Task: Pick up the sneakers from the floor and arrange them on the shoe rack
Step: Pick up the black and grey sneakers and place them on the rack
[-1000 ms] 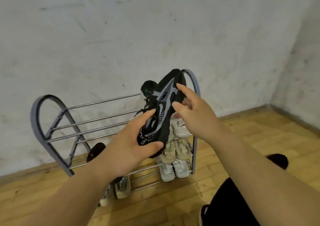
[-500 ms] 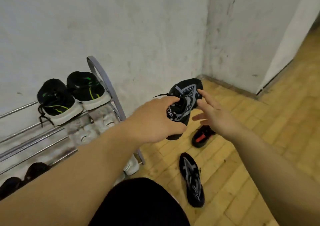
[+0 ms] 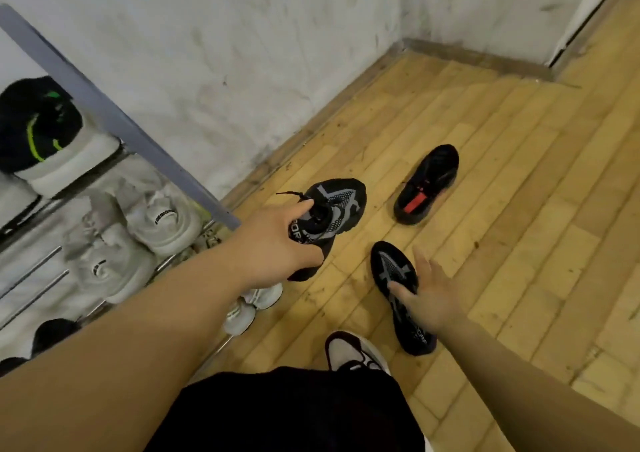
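My left hand (image 3: 277,243) grips a black sneaker with grey pattern (image 3: 337,205) by its collar, held in the air just right of the shoe rack (image 3: 114,119). Its matching black and grey sneaker (image 3: 391,271) lies on the wooden floor, and my right hand (image 3: 426,295) hovers over its middle with fingers spread, touching or nearly touching it. A black sneaker with a red mark (image 3: 427,185) lies farther away on the floor. The rack holds a black and green sneaker (image 3: 38,129) on top and pale sneakers (image 3: 156,216) on lower bars.
A white plaster wall stands behind the rack and meets another wall in the corner at the upper right. My own foot in a white and dark shoe (image 3: 353,351) is at the bottom centre. White sneaker toes (image 3: 252,302) stick out from the rack's lowest level.
My view has swung down toward the floor. My right hand has let go of the held sneaker and dropped to the matching one on the floor. My left hand keeps its grip.
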